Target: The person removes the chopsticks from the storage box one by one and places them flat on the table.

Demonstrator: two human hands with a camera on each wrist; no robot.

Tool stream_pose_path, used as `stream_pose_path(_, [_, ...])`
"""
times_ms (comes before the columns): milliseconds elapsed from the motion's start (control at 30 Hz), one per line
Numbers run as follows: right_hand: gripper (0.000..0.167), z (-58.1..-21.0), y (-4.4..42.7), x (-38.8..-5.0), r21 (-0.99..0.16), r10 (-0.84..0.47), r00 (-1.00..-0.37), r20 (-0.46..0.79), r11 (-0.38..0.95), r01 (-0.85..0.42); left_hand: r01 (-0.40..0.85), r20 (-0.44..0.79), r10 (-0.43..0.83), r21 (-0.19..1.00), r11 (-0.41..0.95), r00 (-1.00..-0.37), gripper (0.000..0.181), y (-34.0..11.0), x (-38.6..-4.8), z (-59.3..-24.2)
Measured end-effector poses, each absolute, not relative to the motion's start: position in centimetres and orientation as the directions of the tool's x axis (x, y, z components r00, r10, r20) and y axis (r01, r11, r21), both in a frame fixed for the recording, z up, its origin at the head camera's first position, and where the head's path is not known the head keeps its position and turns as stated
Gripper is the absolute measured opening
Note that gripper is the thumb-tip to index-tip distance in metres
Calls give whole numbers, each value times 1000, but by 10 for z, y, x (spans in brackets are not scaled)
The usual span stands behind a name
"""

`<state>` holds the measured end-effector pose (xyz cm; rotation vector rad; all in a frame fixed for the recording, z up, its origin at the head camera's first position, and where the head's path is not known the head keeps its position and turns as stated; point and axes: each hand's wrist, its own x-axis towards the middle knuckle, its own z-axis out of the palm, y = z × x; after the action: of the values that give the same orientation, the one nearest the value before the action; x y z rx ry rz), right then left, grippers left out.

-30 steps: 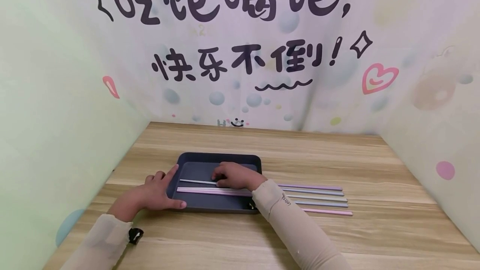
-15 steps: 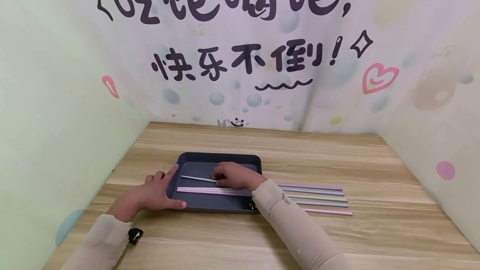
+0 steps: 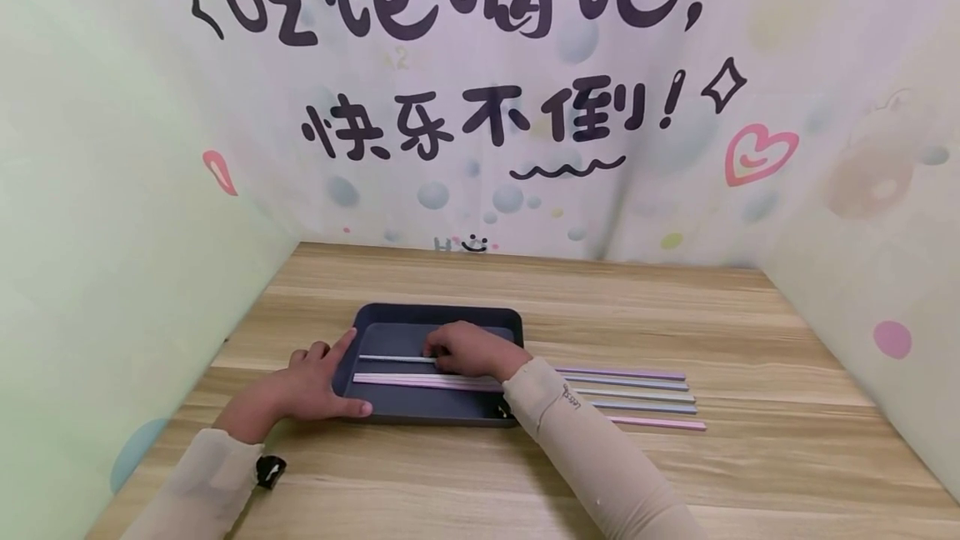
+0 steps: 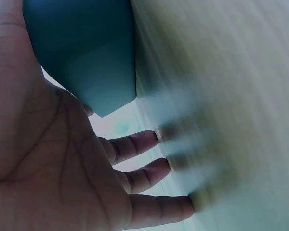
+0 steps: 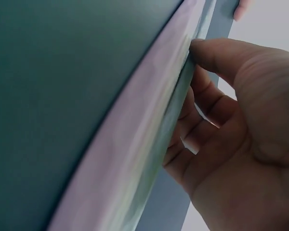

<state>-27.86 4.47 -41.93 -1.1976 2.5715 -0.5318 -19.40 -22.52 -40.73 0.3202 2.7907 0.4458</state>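
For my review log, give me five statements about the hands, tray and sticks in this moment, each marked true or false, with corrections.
1. The left hand touches the dark blue-grey rectangular tray. True.
2. The right hand pinches a pale, slim, straight stick. True.
3. The slim pink sticks inside the tray stand upright. False: they lie flat, side by side.
4. The sticks outside the tray are all to its left. False: the long, slim, pastel sticks lie to its right, on the wood-grain table.
5. Both forearms are in beige sleeves. True.
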Motion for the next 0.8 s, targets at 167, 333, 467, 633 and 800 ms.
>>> stream_pose_path(167, [11,-417,46,-280,-467,-776,-629,-56,577,-671,162,-263,256,331,930,-930,126,-224,-194,-406])
stream_pose_path(333, [13,-411,49,-282,-505,-778,-626,-58,563,-654,157,-270,253,333,930,-929,126,-224,-193,-404])
stream_pose_path(467, [14,-399,54,-281,-536,-776,-628,-60,555,-635,165,-263,260,334,928,-929,126,-223,-193,-402])
stream_pose_path(633, [14,-384,58,-281,-579,-784,-618,-51,528,-622,170,-254,260,327,929,-932,125,-224,-194,-402])
stream_pose_path(800, [15,-370,64,-281,-655,-792,-609,-44,483,-581,162,-257,254,330,930,-932,125,-225,-194,-405])
